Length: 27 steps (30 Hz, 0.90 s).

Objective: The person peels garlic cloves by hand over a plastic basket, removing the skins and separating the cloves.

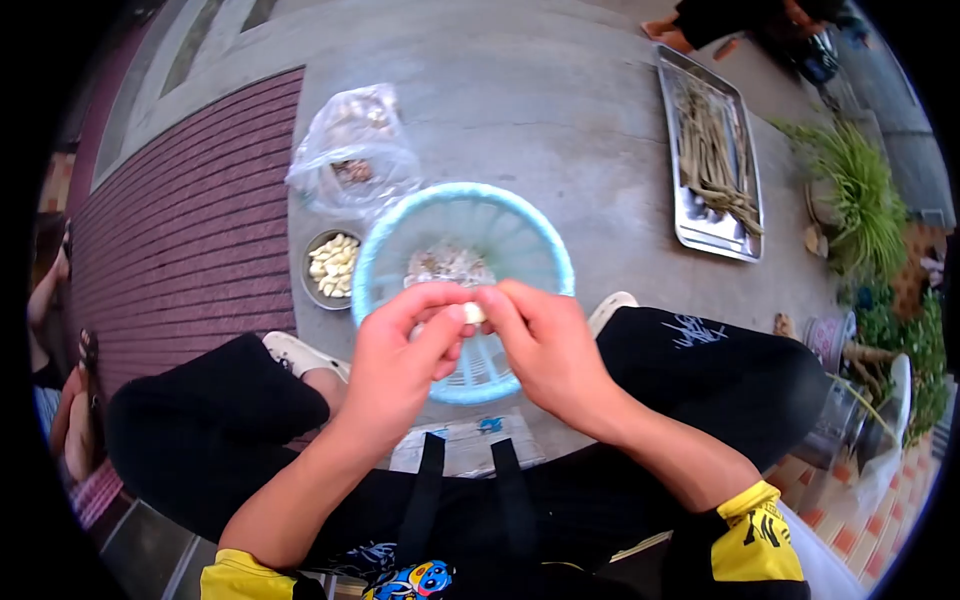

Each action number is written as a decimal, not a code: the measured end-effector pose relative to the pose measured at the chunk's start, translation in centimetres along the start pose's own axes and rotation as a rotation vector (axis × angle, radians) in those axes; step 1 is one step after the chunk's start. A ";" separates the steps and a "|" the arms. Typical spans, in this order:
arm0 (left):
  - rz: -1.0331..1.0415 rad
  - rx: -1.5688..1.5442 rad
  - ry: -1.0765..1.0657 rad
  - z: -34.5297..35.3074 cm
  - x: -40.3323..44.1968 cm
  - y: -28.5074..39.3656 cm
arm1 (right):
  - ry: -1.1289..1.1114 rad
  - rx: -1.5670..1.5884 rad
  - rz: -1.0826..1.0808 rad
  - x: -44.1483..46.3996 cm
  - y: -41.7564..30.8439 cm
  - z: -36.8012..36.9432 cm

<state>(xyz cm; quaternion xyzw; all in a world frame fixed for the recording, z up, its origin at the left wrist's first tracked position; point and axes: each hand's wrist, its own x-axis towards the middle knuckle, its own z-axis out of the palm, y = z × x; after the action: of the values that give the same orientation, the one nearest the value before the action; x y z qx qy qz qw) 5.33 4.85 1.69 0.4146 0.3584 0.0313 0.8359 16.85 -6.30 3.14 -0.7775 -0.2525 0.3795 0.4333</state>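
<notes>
A pale garlic clove [473, 313] is pinched between my two hands, over a light blue plastic basket [545, 235]. My left hand [405, 335] is closed, its thumb and forefinger on the clove. My right hand [545, 340] meets it from the other side, its fingers closed at the clove. Papery garlic skins [448, 264] lie in the bottom of the basket, partly hidden behind my hands. Left of the basket stands a metal bowl [311, 284] filled with peeled cloves [334, 263]. Behind the bowl, a clear plastic bag [330, 135] holds garlic with its skin on.
On the right, a metal tray [690, 232] bears long dried strips [708, 150]. Potted plants [860, 200] line the right side. A ribbed maroon mat [190, 210] covers the ground at left. Other people's legs show at the left edge [75, 420] and top right [680, 32].
</notes>
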 end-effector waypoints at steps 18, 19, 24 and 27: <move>0.269 0.504 0.077 -0.2 -0.5 -0.7 | 0.162 -0.126 -0.188 1.0 0.2 -0.2; 0.242 0.483 0.082 -0.1 -0.6 -0.5 | 0.163 -0.125 -0.189 1.1 0.3 -0.4; 0.156 0.386 0.084 0.3 -0.8 0.1 | 0.028 -0.296 -0.295 1.2 2.0 -0.6; 0.222 0.455 0.099 0.3 -0.7 -0.1 | -0.104 -0.147 -0.142 0.9 0.3 -1.0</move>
<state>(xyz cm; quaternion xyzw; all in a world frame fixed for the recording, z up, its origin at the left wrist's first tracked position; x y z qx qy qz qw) 4.94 4.33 2.13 0.6266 0.3490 0.0617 0.6941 18.23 -6.28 2.91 -0.7666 -0.3560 0.3681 0.3874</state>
